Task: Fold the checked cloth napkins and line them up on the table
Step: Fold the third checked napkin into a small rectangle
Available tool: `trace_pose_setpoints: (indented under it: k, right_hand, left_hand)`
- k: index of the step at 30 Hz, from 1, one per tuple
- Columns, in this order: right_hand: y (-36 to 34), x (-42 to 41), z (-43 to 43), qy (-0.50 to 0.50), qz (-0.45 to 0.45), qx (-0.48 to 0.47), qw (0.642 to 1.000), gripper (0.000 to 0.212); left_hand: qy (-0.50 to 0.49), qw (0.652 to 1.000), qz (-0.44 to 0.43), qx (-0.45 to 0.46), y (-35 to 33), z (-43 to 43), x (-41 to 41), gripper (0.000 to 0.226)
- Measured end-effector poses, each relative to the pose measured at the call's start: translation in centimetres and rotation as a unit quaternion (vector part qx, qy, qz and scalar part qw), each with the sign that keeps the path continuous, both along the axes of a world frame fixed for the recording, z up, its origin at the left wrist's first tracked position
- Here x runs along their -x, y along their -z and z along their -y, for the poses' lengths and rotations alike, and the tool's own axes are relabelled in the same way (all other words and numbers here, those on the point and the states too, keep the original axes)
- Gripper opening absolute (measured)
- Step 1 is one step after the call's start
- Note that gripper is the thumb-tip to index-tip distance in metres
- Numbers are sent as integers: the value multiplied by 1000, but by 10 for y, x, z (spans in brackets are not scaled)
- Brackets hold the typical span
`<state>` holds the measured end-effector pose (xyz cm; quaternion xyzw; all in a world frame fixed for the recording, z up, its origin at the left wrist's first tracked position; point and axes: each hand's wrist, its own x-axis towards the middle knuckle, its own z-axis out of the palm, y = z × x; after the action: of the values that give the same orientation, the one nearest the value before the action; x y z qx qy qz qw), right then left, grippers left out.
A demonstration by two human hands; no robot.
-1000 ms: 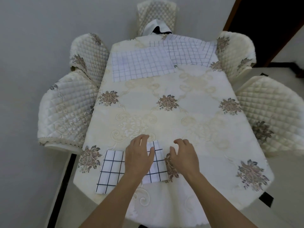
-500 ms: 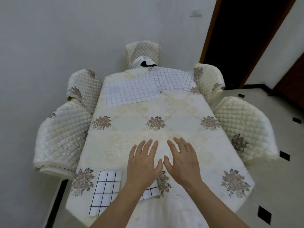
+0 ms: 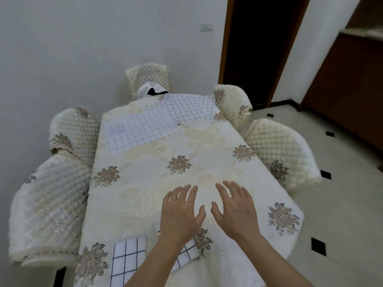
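Note:
Two folded checked napkins lie at the near edge of the table: one point(image 3: 126, 257) at the left, the other point(image 3: 186, 254) partly hidden under my left forearm. Two unfolded checked napkins lie flat at the far end, one point(image 3: 138, 131) to the left and one point(image 3: 186, 107) behind it to the right, overlapping. My left hand point(image 3: 180, 212) and my right hand point(image 3: 234, 208) hover side by side over the middle of the table, fingers spread and straight, holding nothing.
The table point(image 3: 157, 162) wears a cream embroidered cloth with flower motifs. Quilted chairs stand around it: two at the left point(image 3: 51, 195), two at the right point(image 3: 277, 154), one at the far end point(image 3: 148, 77). A dark doorway point(image 3: 259, 48) opens beyond.
Both hands have left the folded napkin near the edge and moved forward over the table with fingers straightened. The camera has tilted up, showing more wall and doorway.

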<state>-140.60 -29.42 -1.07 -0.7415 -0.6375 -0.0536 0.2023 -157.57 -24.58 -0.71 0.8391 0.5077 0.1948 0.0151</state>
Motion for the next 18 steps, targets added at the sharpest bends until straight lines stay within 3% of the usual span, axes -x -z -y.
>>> trace_pose_setpoints:
  k: [8, 18]
  right_hand:
    - [10, -57, 67, 159, 0, 17, 987, 50]
    - [12, -147, 170, 316, -12, 6, 949, 49]
  left_hand:
    - [160, 986, 37, -1, 12, 16, -84, 54]
    - [314, 949, 18, 0, 6, 67, -210, 53]
